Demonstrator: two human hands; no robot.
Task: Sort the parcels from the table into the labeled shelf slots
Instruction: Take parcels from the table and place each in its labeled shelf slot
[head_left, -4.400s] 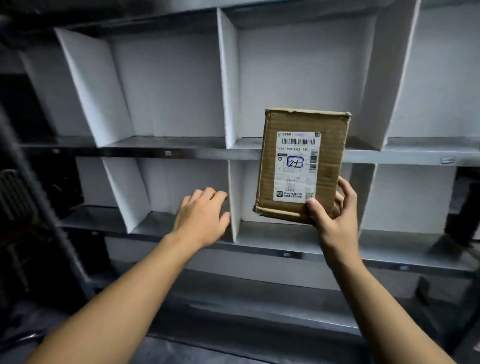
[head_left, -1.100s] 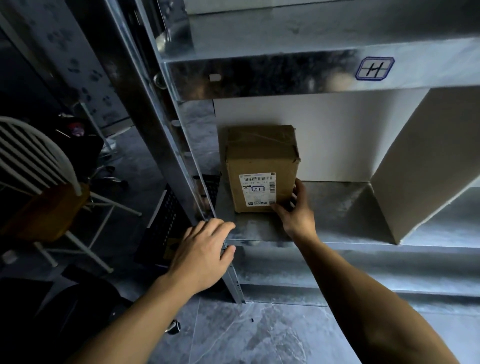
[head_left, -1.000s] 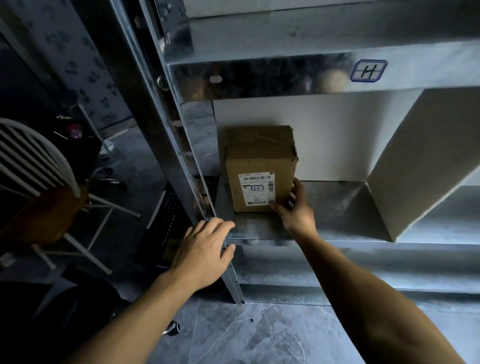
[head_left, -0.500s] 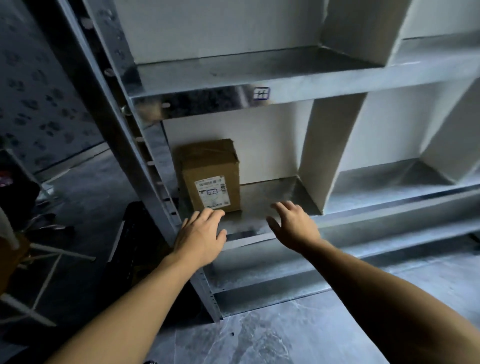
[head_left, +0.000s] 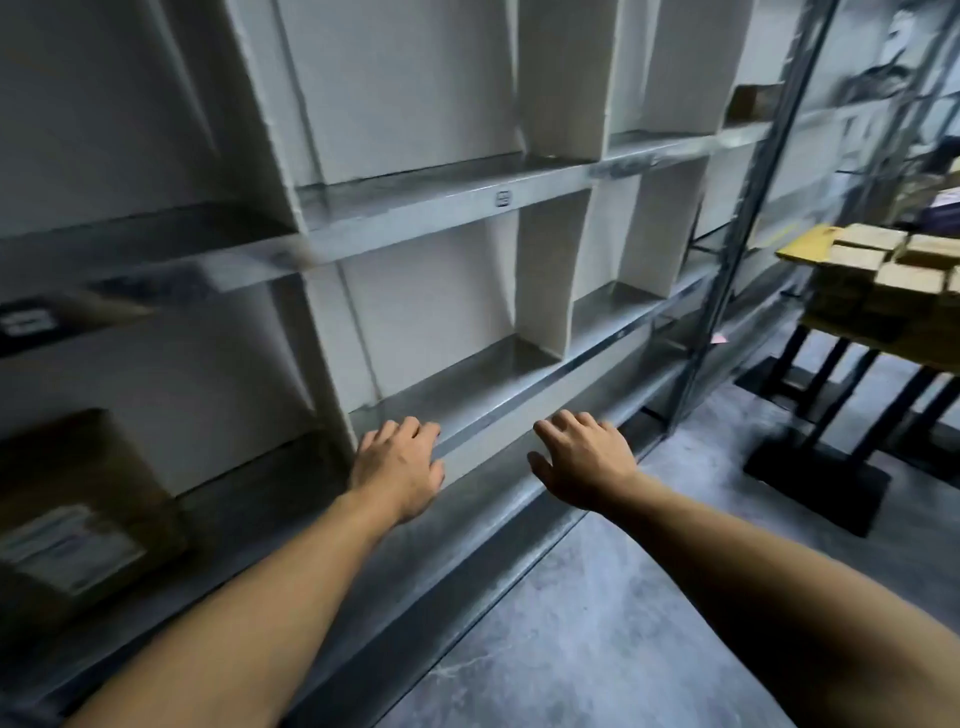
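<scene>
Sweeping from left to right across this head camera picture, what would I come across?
Cardboard parcel on the shelf → left hand → right hand → metal shelf post → pile of parcels.

Two bare hands on show here, the left hand (head_left: 397, 467) and the right hand (head_left: 584, 462), knuckles and finger joints plain to see. The left forearm (head_left: 249, 613) and right forearm (head_left: 753, 582) are bare too, uncovered as far up as can be seen.

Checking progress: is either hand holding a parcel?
No, the left hand and right hand are both empty; the brown cardboard parcel sits in the grey metal shelf.
</scene>
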